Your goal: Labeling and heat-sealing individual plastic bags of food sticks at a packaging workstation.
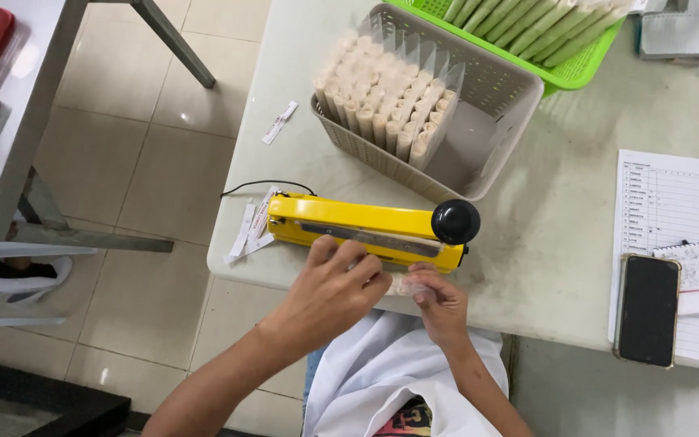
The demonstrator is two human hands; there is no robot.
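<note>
**Both hands at the front edge of the yellow heat sealer, small clear packet between them**

Landmark: the yellow heat sealer [366, 228], lying lengthwise near the front edge of the tabletop [560, 243], black knob [455, 221] at its right end, thin black cord trailing off its left end.

- Small clear plastic packet [406, 283]: sits just in front of the sealer's lower edge, toward the knob end. Its long axis seems to run roughly along the sealer's length, though most of it is covered by fingers, so this is hard to confirm.
- Right hand [440, 303]: directly in front of the sealer, below the knob. Grip narrow, fingertips pinched on the packet's right end. This is the nearer hand to the packet; the packet lies just left of its fingertips.
- Left hand [335, 285]: in front of the sealer's middle, fingers curled, tips resting on or against the sealer's front edge and reaching the packet's left end. Whether it pinches the packet or only steadies it, I cannot tell.
- Packet lies between the two hands, touching the sealer's front or just short of it.

Beyond the sealer: a grey slotted basket [487, 121] holding upright wrapped rolls [386, 97]; further beyond, a green basket [576, 69] of greenish rolls. Right of the sealer: a printed sheet [673, 202] and a dark phone [647, 309]. Left of it: small paper strips [248, 231].
</note>
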